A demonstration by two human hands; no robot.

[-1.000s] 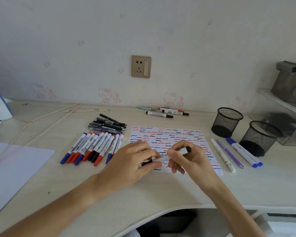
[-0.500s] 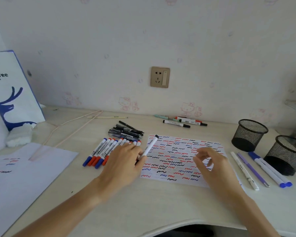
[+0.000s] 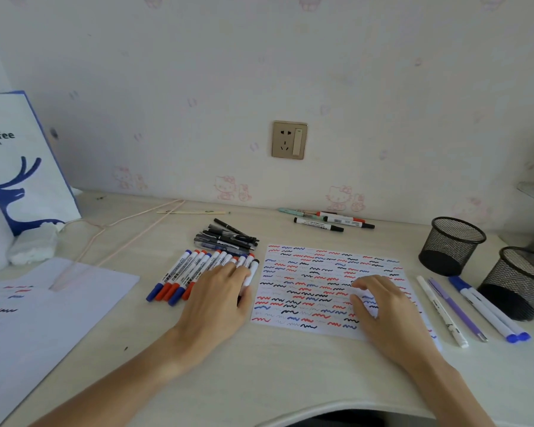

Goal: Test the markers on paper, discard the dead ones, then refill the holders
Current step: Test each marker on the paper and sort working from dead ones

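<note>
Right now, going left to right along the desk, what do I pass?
Coffee bag → row of markers → left hand → scribbled paper → right hand → loose pens → mesh holders.

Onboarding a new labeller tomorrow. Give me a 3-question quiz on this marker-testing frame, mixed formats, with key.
1. True or false: both mesh holders stand upright and hold no markers.
2. Multiple choice: where is the left hand?
A. inside a holder
B. laid on the near end of the marker row, at its right side
C. flat on the blank sheet
3. Fill in: the right hand rests on the test paper, which is covered with red, blue and ____ squiggles.

Key: 1 true; 2 B; 3 black.
</note>
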